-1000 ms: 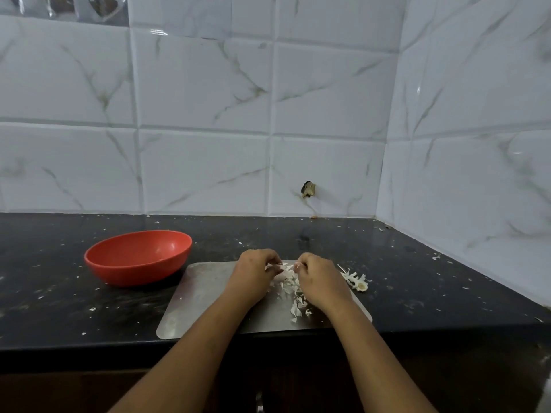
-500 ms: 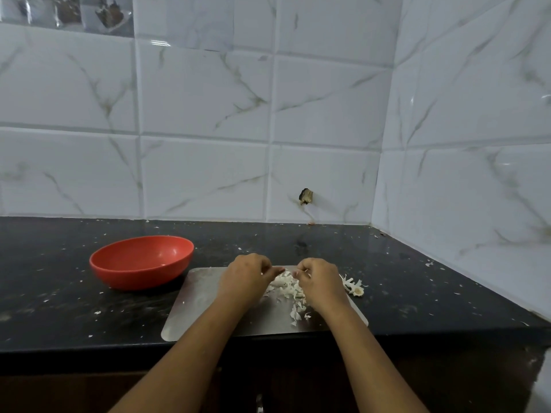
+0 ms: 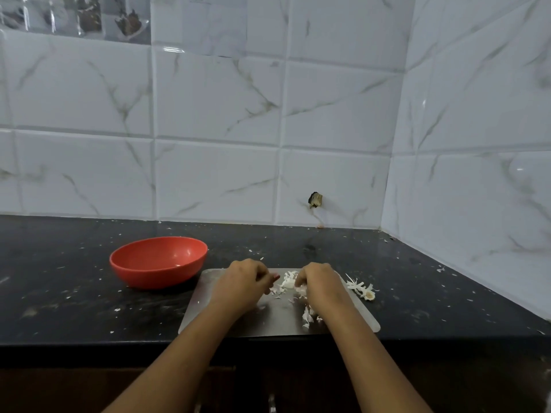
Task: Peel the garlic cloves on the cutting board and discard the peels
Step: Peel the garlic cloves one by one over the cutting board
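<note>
While the hands peeled: the left hand (image 3: 247, 283) and right hand (image 3: 320, 283) sat curled on the cutting board (image 3: 223, 317); whether either gripped a clove could not be told.
Garlic: the peels (image 3: 287, 283) lay heaped between them.
Advice: pinching skins off over the board would likely have kept scraps gathered.
Change: the hands had drawn apart.

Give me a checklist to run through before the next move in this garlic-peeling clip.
1. Cutting board flat on the counter: ok.
2. Red bowl upright, left of the board: ok.
3. Peels all on the board: not ok; a root scrap lies past its right edge, and flecks dot the counter.
4. Left hand grip: cannot tell what it holds; its curled fingers hide it.
5. Right hand grip: cannot tell; it reaches down into the peels.
</note>
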The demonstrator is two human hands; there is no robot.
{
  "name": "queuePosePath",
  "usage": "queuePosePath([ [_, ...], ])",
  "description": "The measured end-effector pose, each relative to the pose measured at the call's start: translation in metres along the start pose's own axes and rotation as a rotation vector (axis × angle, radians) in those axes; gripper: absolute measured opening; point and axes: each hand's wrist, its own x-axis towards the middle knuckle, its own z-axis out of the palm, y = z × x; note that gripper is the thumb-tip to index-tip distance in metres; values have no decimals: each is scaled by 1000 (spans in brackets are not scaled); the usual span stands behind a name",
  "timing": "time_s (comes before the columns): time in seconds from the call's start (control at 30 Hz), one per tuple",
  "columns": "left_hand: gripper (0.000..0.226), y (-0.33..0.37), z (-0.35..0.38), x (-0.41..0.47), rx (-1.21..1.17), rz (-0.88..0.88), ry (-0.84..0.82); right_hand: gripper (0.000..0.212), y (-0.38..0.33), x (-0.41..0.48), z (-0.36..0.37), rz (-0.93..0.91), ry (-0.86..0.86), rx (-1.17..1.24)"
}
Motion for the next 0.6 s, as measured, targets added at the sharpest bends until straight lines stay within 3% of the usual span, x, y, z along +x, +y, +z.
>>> queuePosePath([
  [0.13,16,-6,-12,-7,-2,1,-1,17,-8,-3,1,-22,200,189],
  [0.2,4,-12,-16,-10,-39,13,1,16,-20,-7,4,-47,221,366],
  [0.33,24,-23,-21,-18,-47,68,46,15,-42,-13,19,-24,140,699],
  [0.6,41,-34,-20,-35,-73,208,49,5,-60,-19,34,-31,26,803],
])
